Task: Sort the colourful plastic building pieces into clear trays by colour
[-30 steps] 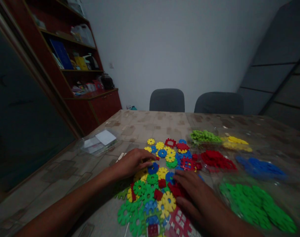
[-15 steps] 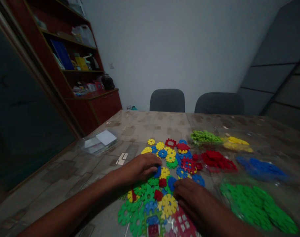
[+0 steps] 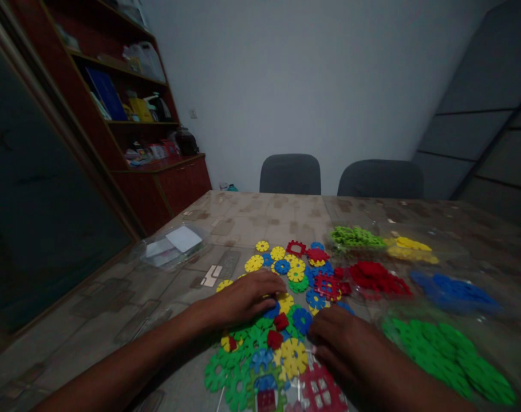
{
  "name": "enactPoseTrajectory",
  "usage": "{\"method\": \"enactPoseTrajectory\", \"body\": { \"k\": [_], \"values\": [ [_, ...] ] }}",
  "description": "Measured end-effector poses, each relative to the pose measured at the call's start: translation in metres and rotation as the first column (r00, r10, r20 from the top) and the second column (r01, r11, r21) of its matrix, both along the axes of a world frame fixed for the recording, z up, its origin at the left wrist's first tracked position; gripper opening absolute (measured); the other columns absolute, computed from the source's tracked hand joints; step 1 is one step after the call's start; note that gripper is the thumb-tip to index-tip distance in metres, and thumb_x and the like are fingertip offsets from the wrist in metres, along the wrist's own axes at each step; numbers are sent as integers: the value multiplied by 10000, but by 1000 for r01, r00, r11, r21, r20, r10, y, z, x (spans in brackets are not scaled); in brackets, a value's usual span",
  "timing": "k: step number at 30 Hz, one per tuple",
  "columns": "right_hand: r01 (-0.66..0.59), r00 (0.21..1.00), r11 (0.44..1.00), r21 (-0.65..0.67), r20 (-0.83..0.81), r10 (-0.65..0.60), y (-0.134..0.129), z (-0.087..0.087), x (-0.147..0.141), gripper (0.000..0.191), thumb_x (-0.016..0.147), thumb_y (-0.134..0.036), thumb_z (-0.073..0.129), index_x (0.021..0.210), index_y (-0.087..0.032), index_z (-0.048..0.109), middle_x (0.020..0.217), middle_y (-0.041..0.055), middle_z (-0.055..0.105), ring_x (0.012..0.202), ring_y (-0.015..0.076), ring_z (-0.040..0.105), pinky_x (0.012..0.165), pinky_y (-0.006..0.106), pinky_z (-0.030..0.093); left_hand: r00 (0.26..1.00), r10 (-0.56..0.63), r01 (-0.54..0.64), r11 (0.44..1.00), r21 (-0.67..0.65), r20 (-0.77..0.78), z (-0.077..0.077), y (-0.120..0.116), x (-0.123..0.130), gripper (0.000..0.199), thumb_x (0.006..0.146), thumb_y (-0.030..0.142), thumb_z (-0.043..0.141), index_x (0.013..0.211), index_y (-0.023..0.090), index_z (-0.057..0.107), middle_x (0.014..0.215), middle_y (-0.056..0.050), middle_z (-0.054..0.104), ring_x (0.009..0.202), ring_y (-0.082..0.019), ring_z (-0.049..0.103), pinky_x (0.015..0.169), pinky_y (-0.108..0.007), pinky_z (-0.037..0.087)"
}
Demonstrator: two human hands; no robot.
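Observation:
A loose spread of notched plastic building discs (image 3: 293,356) in yellow, blue and green lies on the table, with red square pieces among them. Over the middle of it is my left hand (image 3: 252,294), fingers stretched forward and thumb apart, above a blue disc (image 3: 271,309) that it partly covers. My right hand (image 3: 340,332) is at the right side of the spread, fingers curled down and close together. Just left of its fingertips lies another blue disc (image 3: 302,321). Whatever those fingers may hold is hidden.
Clear trays on the right hold sorted pieces: light green (image 3: 357,237), yellow (image 3: 410,250), red (image 3: 378,278), blue (image 3: 458,293) and green (image 3: 445,357). A clear tray with white cards (image 3: 184,238) sits at the left. Two chairs (image 3: 289,173) stand behind the table.
My right hand has shifted slightly right, off the blue disc, which now shows more fully. My left hand has moved a little over the yellow disc beside it.

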State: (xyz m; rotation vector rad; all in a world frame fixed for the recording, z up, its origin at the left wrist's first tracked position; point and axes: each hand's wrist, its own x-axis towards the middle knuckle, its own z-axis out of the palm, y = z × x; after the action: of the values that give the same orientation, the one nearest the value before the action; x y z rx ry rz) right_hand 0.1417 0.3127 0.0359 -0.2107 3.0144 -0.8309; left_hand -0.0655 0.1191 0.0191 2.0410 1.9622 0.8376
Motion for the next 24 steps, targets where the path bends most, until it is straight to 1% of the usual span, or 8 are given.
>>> {"method": "enactPoseTrajectory", "body": {
  "k": [3, 6, 8, 10, 13, 18, 21, 24],
  "values": [
    [-55, 998, 993, 104, 5, 54, -5, 3, 2, 128, 899, -162, 679, 1015, -214, 662, 1141, 72, 692, 1022, 248, 652, 850, 363, 536, 999, -18, 19, 1000, 9, -32, -3, 1, 0, 248, 1068, 306, 509, 1278, 207, 599, 1275, -128, 670, 1212, -290, 589, 1097, -468, 429],
    [-181, 978, 959, 218, -63, 199, -13, -3, 6, 472, 841, -293, 790, 1270, -208, 613, 1391, 149, 617, 1202, 352, 614, 948, 471, 539, 997, -41, 40, 999, -14, -61, -7, 3, 1, 280, 1073, 354, 497, 1285, 201, 596, 1248, -125, 680, 1178, -296, 597, 1075, -470, 429],
    [-224, 960, 928, 297, -99, 263, -17, -10, 9, 513, 865, -315, 768, 1330, -207, 580, 1433, 178, 591, 1217, 381, 613, 951, 516, 539, 997, -48, 47, 999, -25, -61, -8, 5, 1, 263, 1071, 335, 500, 1276, 208, 601, 1222, -113, 683, 1156, -283, 601, 1075, -457, 418],
    [-218, 959, 920, 326, -101, 263, -19, -15, 9, 472, 856, -303, 770, 1285, -206, 601, 1400, 174, 615, 1185, 379, 629, 935, 522, 542, 997, -37, 35, 999, -24, -64, -9, 6, 3, 245, 1062, 317, 519, 1262, 212, 612, 1185, -107, 680, 1122, -273, 606, 1061, -445, 420],
    [-138, 983, 945, 297, -78, 168, -19, -18, 6, 404, 766, -194, 815, 1134, -206, 649, 1260, 120, 676, 1080, 326, 657, 867, 449, 555, 998, -7, 6, 1000, -25, -70, -10, 7, 5, 250, 1038, 279, 560, 1274, 216, 618, 1145, -102, 662, 1081, -272, 601, 1012, -430, 447],
    [-22, 997, 940, 339, -62, 45, -8, -28, -7, 175, 835, -37, 693, 905, -196, 671, 967, 57, 694, 861, 232, 647, 729, 346, 516, 997, 17, -21, 999, -48, -77, -9, 6, 6, 230, 1025, 213, 555, 1243, 225, 626, 1153, -92, 647, 1085, -266, 592, 992, -414, 461],
    [2, 999, 938, 348, -46, 15, -7, -24, -8, 185, 854, -25, 665, 924, -195, 684, 991, 62, 694, 895, 243, 642, 766, 367, 503, 997, 20, -25, 997, -75, -74, -6, 6, 6, 205, 1037, 256, 553, 1224, 220, 631, 1197, -93, 646, 1134, -278, 581, 1040, -437, 434],
    [-29, 999, 967, 253, -7, 32, -14, -10, -1, 197, 844, -138, 744, 1017, -203, 674, 1088, 68, 694, 956, 258, 644, 785, 365, 506, 998, 10, -16, 995, -94, -60, -3, 5, 6, 267, 1034, 345, 583, 1271, 226, 616, 1238, -99, 642, 1154, -288, 577, 1038, -433, 435]
  ]
}}
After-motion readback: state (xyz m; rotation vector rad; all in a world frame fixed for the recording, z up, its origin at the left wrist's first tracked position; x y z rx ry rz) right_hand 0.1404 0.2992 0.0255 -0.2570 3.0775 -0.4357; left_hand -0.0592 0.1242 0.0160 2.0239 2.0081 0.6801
